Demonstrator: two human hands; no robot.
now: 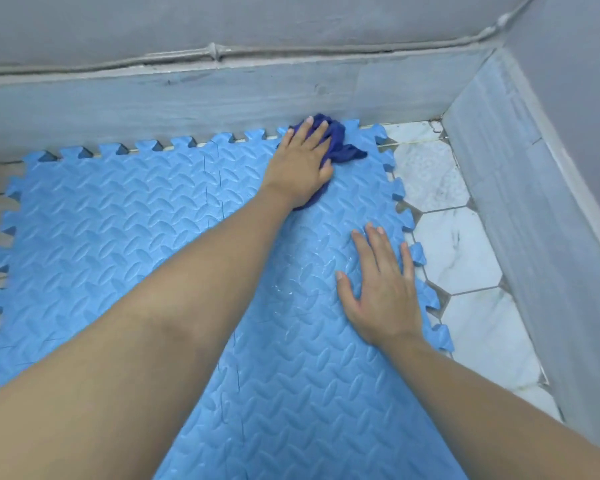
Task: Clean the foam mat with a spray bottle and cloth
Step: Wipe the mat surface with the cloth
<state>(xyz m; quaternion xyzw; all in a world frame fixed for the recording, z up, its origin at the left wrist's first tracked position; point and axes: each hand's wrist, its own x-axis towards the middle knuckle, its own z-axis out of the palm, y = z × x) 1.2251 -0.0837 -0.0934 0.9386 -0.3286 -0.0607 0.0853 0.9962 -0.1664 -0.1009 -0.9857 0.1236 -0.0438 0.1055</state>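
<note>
Corner of a room, grey walls (291, 26) with a grey skirting board (222, 95) along the far side and the right side. Floor (458, 244) of white marbled hexagonal tiles, exposed to the right of the mat. Thin pipe or cable (215, 51) noted running along the wall above the skirting.

Foam mat (118, 220): light blue interlocking tiles with embossed leaf pattern and toothed edges, laid flat on the floor, far edge close against the skirting. Wet sheen observed on the mat surface just left of the right hand.

Cloth (340, 143): dark blue, crumpled, located at the far right corner of the mat, touching the skirting.

Left hand (300, 161): extended far forward, palm down on the cloth, fingers fairly straight and close together, pressing it onto the mat; part of the cloth seen under the palm.

Right hand (381, 292): flat on the mat near its right edge, fingers spread, holding nothing.

Spray bottle: not in view.
</note>
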